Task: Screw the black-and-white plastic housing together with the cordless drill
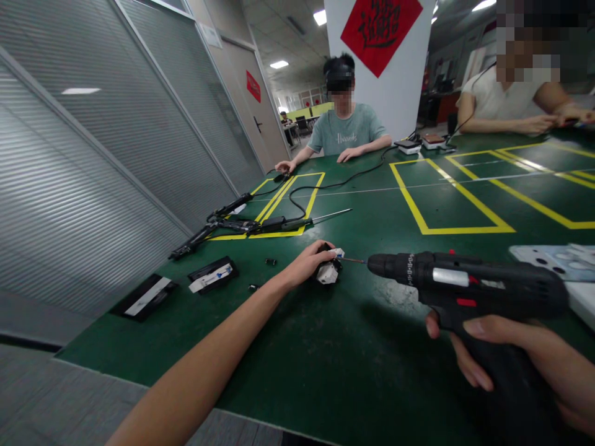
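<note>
My right hand (497, 341) is wrapped round the grip of a black cordless drill (488, 285) held level, its nose pointing left. From the chuck a thin bit (353, 260) reaches to a small black-and-white part (328, 272) on the green table. Over the top of that part my left hand (311, 260) is closed, keeping it against the table. Whether the bit's tip touches a screw cannot be made out. Left of my left hand lie two small black pieces, one (270, 261) farther off and one (253, 287) nearer.
On the left are two flat black pieces with white strips, one (214, 275) behind the other (144, 297). Beyond stand a black jointed frame (223, 223), a long screwdriver (325, 217) and a black cable (344, 184). A light-coloured tray (558, 260) is at right. Two people sit across the table.
</note>
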